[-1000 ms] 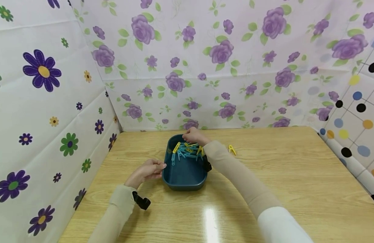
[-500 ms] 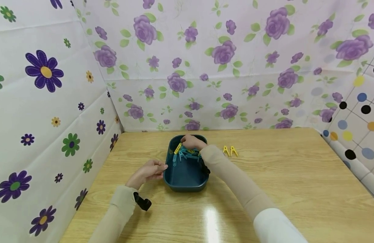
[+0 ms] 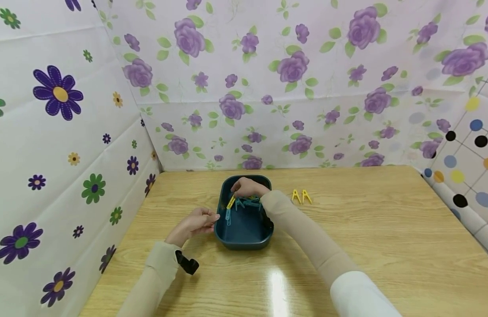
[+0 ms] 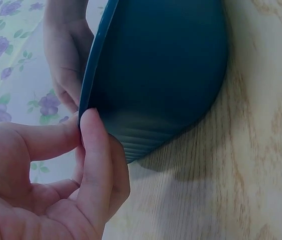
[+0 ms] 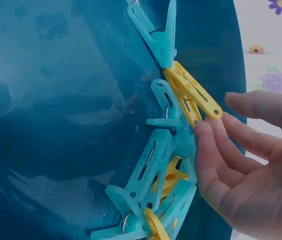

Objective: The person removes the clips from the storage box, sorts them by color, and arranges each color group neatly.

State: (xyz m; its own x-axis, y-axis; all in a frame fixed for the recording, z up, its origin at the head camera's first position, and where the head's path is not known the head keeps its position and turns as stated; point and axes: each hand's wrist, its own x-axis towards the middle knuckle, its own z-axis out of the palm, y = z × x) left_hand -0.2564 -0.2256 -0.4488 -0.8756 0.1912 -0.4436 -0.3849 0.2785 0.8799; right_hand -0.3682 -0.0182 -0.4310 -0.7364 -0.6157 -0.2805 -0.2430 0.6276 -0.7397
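Note:
A dark teal plastic tub (image 3: 244,237) stands on the table. My left hand (image 3: 194,225) pinches its left rim between thumb and fingers, as the left wrist view shows closely. Inside, my right hand (image 3: 248,187) reaches toward the far left part. A yellow clothespin (image 5: 191,90) lies at its fingertips; the fingers touch its end, while the thumb is a little apart from it. Blue clothespins (image 5: 148,157) and a few yellow ones lie heaped beside it, partly hidden by the hand in the head view. Two yellow clothespins (image 3: 300,196) rest side by side on the table, right of the tub.
The wooden table (image 3: 367,229) extends widely to the right of the tub. A flowered cloth (image 3: 212,105) hangs along the back edge, and another patterned cloth (image 3: 69,176) borders the left side.
My right hand has moved left and down into the tub from its far rim. A yellow and a blue clothespin there have shifted slightly nearer. My left hand stays on the rim.

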